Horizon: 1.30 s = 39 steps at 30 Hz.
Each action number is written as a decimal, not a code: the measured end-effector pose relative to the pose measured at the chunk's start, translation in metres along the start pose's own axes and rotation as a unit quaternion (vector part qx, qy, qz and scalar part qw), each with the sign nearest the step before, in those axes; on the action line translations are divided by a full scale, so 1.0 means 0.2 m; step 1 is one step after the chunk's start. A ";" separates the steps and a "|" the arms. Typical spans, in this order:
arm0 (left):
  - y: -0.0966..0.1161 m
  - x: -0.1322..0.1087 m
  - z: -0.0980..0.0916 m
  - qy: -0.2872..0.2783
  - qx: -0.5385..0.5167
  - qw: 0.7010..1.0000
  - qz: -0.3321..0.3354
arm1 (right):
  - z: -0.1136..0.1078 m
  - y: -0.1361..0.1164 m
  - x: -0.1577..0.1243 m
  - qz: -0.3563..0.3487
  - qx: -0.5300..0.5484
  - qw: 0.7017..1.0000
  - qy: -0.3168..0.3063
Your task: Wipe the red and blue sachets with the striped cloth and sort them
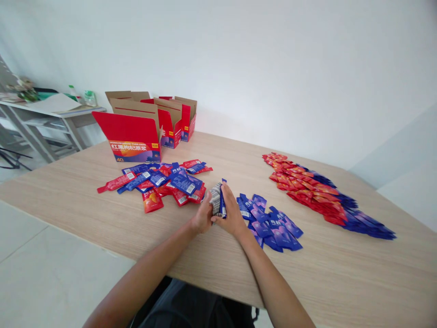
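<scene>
Between my two hands, a stack of pouches (215, 199) is held on edge just above the table. My left hand (204, 215) presses on its left side, with the fingers partly hidden. Along the other side, my right hand (232, 212) is closed on the stack, where a blue pouch faces the palm. A loose pile of blue pouches (273, 226) lies right of my right hand. Left of my hands is a mixed heap of red and blue pouches (164, 180), some with white barcode labels showing.
Several red cartons (134, 148) with raised flaps stand at the back left against the wall. Long overlapping rows of red pouches (303, 187) and blue pouches (367, 223) run along the right side. A side desk (68, 113) with papers and a plant stands far left.
</scene>
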<state>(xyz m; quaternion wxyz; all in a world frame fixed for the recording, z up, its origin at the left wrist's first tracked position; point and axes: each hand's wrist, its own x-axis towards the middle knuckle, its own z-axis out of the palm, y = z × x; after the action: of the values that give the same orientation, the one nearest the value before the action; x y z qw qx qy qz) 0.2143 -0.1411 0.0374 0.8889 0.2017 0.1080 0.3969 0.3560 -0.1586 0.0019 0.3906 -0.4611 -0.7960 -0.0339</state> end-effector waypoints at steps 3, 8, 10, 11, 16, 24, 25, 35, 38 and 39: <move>0.06 0.00 0.02 0.029 -0.036 0.999 0.010 | 0.00 -0.04 0.01 -0.008 0.018 0.999 -0.044; 0.14 0.02 0.03 0.070 -0.057 0.992 0.088 | 0.03 -0.12 0.02 -0.009 0.077 0.996 -0.054; 0.16 0.03 0.02 0.089 -0.053 0.986 0.134 | 0.05 -0.15 0.01 -0.005 0.096 0.994 -0.048; 0.17 0.03 0.02 0.097 -0.049 0.982 0.152 | 0.07 -0.17 0.01 -0.005 0.101 0.994 -0.047; 0.21 0.03 0.00 0.106 -0.024 0.983 0.147 | 0.12 -0.21 -0.01 -0.005 0.111 0.993 -0.034; 0.12 0.00 -0.01 0.042 -0.012 0.999 -0.009 | 0.10 -0.23 0.00 0.041 0.129 0.990 0.032; 0.10 0.00 -0.02 0.038 -0.006 0.999 -0.019 | 0.09 -0.24 0.01 0.027 0.117 0.992 0.039; 0.12 0.03 -0.08 0.129 0.026 0.991 0.006 | 0.08 -0.22 0.03 -0.099 -0.011 0.994 -0.051; 0.09 0.04 -0.09 0.109 0.038 0.993 -0.025 | 0.10 -0.16 0.02 -0.035 -0.004 0.999 -0.015; 0.08 0.04 -0.10 0.099 0.047 0.992 -0.054 | 0.11 -0.14 0.02 -0.010 -0.005 1.000 -0.001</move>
<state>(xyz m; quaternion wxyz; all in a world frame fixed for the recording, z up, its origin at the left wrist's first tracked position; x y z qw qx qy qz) 0.2022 -0.1206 0.0269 0.8835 0.1964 0.2251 0.3608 0.3213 -0.1635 -0.0018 0.3869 -0.4549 -0.8010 -0.0413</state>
